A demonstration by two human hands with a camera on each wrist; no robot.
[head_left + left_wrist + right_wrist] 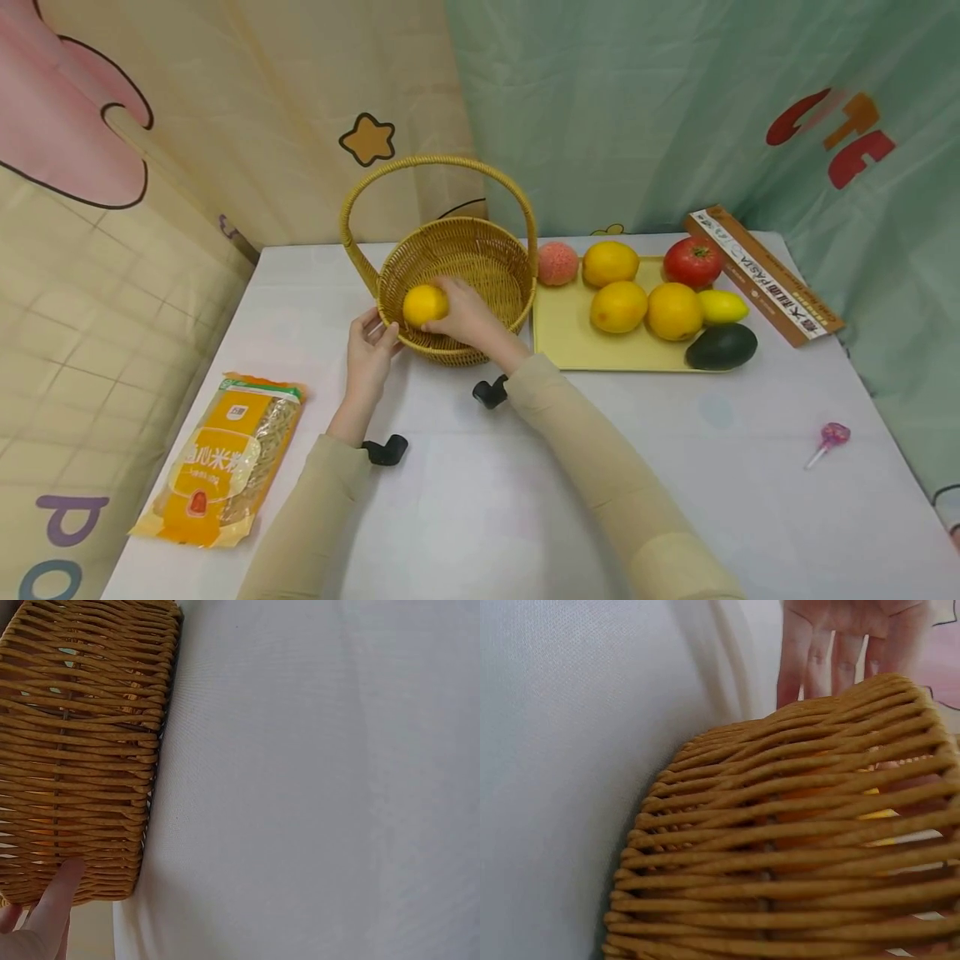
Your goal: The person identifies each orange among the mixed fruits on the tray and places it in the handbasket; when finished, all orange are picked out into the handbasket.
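Note:
A wicker basket (457, 358) with a tall arched handle stands near the back of the table. Inside its front left part, my right hand (468, 315) grips a round yellow citrus fruit (425, 306), fingers and thumb about it. Against the basket's left front side rests my left hand (370, 354), its thumb near the rim. The left wrist view shows a finger (60, 892) pressed to the woven outer wall. Straight left fingers (844, 656) appear beyond the basket in the right wrist view, where the right hand is mostly hidden by the weave.
Right of the basket, a yellow tray (570, 337) bears several fruits, among them a red one (693, 262) and a dark green one (722, 347). A pasta box (765, 275) leans on its corner. A noodle bag (221, 462) lies left, a lollipop (834, 433) right.

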